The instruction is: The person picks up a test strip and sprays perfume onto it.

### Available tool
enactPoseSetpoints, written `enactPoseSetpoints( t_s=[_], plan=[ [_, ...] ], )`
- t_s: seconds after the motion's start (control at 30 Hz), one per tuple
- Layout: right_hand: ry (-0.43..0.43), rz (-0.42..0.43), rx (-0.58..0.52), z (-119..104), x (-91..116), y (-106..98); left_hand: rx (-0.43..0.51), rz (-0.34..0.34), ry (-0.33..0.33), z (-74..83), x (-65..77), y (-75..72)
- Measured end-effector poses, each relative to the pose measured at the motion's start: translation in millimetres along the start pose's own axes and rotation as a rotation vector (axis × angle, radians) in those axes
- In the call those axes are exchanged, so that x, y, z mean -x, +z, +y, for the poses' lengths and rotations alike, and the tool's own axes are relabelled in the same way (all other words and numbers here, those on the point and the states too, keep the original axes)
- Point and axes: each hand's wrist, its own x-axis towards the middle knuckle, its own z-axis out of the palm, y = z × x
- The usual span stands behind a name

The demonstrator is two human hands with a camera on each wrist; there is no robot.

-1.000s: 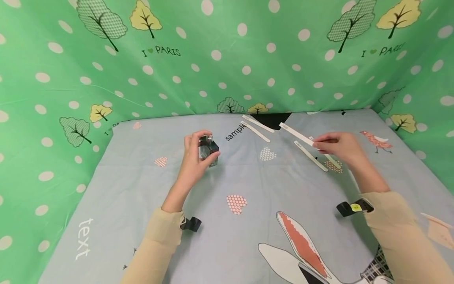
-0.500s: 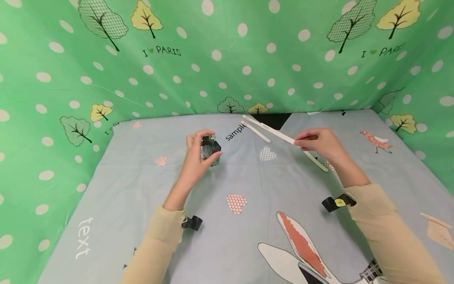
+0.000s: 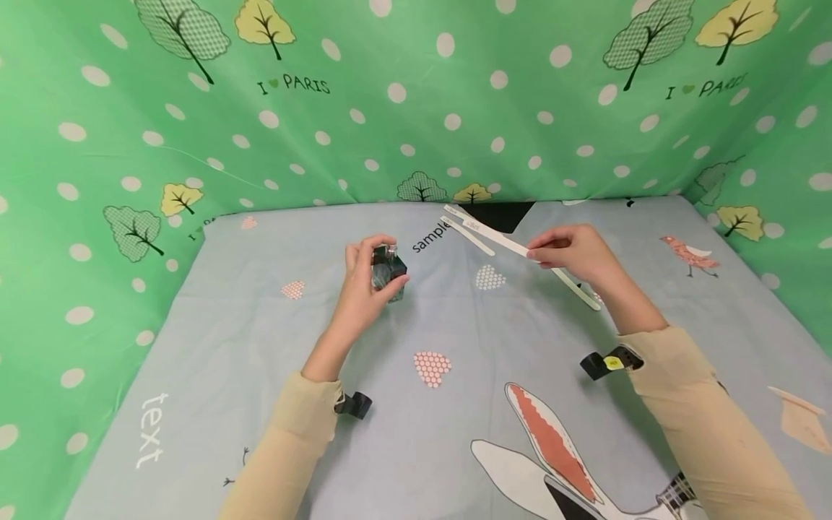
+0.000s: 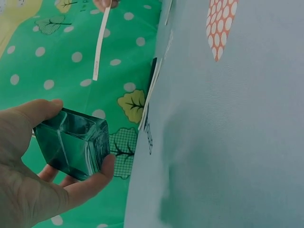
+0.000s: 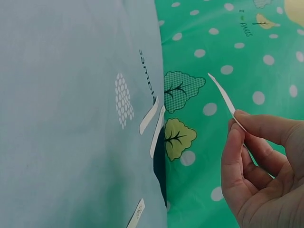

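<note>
In the head view my left hand (image 3: 356,300) grips a dark green glass perfume bottle (image 3: 390,271) above the cloth, a small spray nozzle showing at its top. The left wrist view shows the square glass bottle (image 4: 71,142) between the thumb and fingers. My right hand (image 3: 575,253) pinches one end of a white paper test strip (image 3: 497,237). The strip's free end points up and left, apart from the bottle. In the right wrist view the held strip (image 5: 223,92) looks slightly bent between thumb and fingertips.
Two paper strips, including a nearer strip (image 3: 474,240), lie by the word "sample" at the back. Another strip (image 3: 578,290) lies below my right hand. A printed grey-blue cloth (image 3: 364,462) covers the table; a green dotted curtain (image 3: 416,94) hangs behind it.
My right hand has moved left with the strip, bringing its free end closer to the bottle. My left hand with the bottle has shifted very slightly right.
</note>
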Motion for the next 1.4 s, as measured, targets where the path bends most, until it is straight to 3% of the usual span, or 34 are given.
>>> enactPoseSetpoints(
  t_s=[0.77, 1.4],
  plan=[
    [0.012, -0.022, -0.023, -10, 2, 7, -0.012, -0.018, 0.007, 2.6, 0.2, -2.4],
    [-0.059, -0.062, -0.029, -22, -2, 27, -0.009, 0.067, -0.031, 4.3, 1.3, -4.9]
  ],
)
